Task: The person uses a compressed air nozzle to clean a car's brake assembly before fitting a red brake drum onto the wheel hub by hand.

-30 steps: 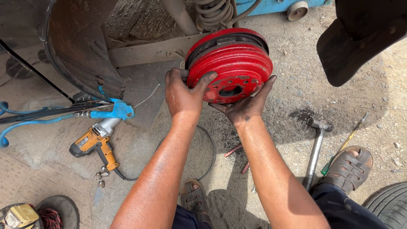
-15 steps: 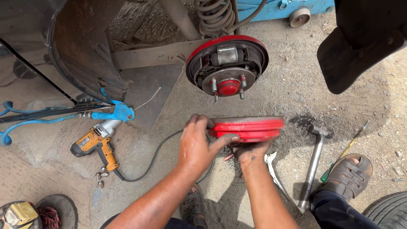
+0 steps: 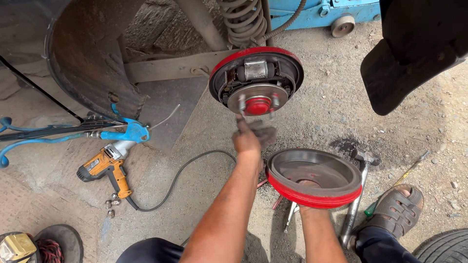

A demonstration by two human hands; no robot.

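**Drum off, left hand going to the hub**

We hold the red brake drum [image 3: 314, 178] from below with the right hand [image 3: 307, 186], open side up. That hand is mostly hidden under the drum, so the fingers read as bearing it from beneath; we cannot tell how tightly they curl. The left hand [image 3: 247, 139] is raised with fingers spread, gripping nothing, just below the exposed brake plate [image 3: 257, 83] and its red hub cap [image 3: 257, 105].

To do this well, we judge: keep the drum level on the right fingers, since one hand carries it alone, and bring the left fingers in clear of the studs and springs on the plate.

The ground is rough concrete with grit and a dark stain just beyond the drum. A hammer [image 3: 360, 187] lies right of the right fingers, beside a sandalled foot [image 3: 397, 209]. Left of the left fingers: a yellow impact wrench [image 3: 105, 168] with its black cord, loose nuts [image 3: 111, 203], and a blue tool [image 3: 124, 131]. A coil spring [image 3: 243, 19] and a blue jack [image 3: 324, 9] sit beyond the hub.
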